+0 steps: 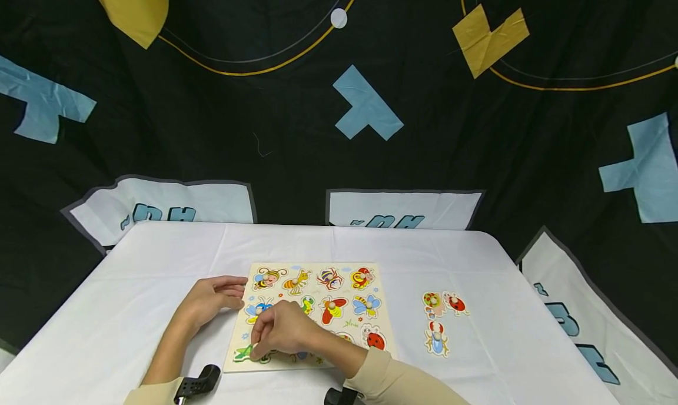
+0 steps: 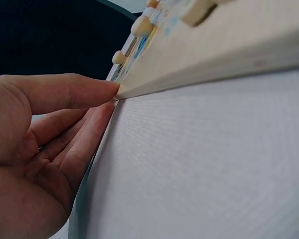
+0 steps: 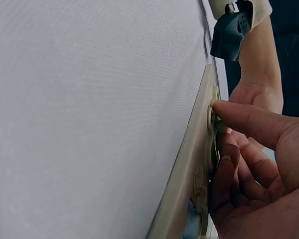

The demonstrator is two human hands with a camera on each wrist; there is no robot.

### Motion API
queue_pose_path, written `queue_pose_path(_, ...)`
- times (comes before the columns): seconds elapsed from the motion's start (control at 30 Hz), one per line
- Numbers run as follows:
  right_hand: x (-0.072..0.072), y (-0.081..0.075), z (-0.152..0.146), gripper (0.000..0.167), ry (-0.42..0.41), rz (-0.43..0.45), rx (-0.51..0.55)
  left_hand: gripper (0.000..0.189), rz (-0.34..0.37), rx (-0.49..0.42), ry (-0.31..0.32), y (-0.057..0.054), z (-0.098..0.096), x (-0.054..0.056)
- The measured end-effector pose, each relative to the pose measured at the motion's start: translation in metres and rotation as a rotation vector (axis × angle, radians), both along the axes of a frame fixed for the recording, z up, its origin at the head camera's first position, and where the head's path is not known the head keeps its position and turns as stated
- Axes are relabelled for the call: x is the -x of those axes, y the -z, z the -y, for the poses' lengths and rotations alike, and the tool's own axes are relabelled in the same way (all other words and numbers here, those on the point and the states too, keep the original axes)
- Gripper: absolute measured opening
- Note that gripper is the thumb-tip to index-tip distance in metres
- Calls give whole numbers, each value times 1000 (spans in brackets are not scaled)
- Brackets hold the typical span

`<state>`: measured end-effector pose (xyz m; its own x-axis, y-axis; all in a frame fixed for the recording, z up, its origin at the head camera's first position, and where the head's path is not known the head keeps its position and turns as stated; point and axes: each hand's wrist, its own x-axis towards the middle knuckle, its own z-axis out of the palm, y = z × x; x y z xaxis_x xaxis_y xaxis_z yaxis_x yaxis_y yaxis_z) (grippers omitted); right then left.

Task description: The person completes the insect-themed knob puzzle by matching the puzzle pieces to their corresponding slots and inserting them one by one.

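Observation:
A wooden knob puzzle board (image 1: 237,334) with printed insects lies on the white table, many of its insect pieces in place. My right hand (image 1: 286,328) is over the board's near left corner, where thumb and index finger pinch a green insect puzzle piece (image 1: 243,353). The right wrist view shows this green piece (image 3: 219,124) close against the board; whether it sits in its recess cannot be seen. At the board's left edge is my left hand (image 1: 209,299), its thumb (image 2: 89,92) and a finger touching the edge with tips close together.
To the right of the board lie loose pieces: a round spotted one (image 1: 432,302), a red ladybug (image 1: 455,303) and a blue beetle with red pincers (image 1: 436,338). A dark cloth (image 1: 296,175) with pale patches hangs behind the white table (image 1: 175,252).

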<state>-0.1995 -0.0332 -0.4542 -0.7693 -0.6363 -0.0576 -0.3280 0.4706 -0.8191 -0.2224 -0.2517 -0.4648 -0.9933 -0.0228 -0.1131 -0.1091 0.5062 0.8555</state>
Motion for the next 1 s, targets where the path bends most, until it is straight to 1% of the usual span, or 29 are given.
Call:
queue_pose_path(0.2, 0, -2, 0, 17, -15, -1, -22, 58, 3, -23, -1, 0, -1, 0)
queue_pose_path(0.4, 0, -3, -1, 17, -31, 10, -31, 58, 16, -9, -10, 1, -1, 1)
queue_pose_path(0.73, 2, -3, -1, 17, -36, 18, -34, 58, -2, -1, -3, 1, -1, 1)
queue_pose_path(0.87, 3, -7, -1, 16, -44, 31, -53, 58, -1, 0, 1, 0, -1, -1)
queue_pose_path(1.0, 4, -12, -1, 14, -54, 44, -93, 59, 1, 4, 5, -1, -1, -2)
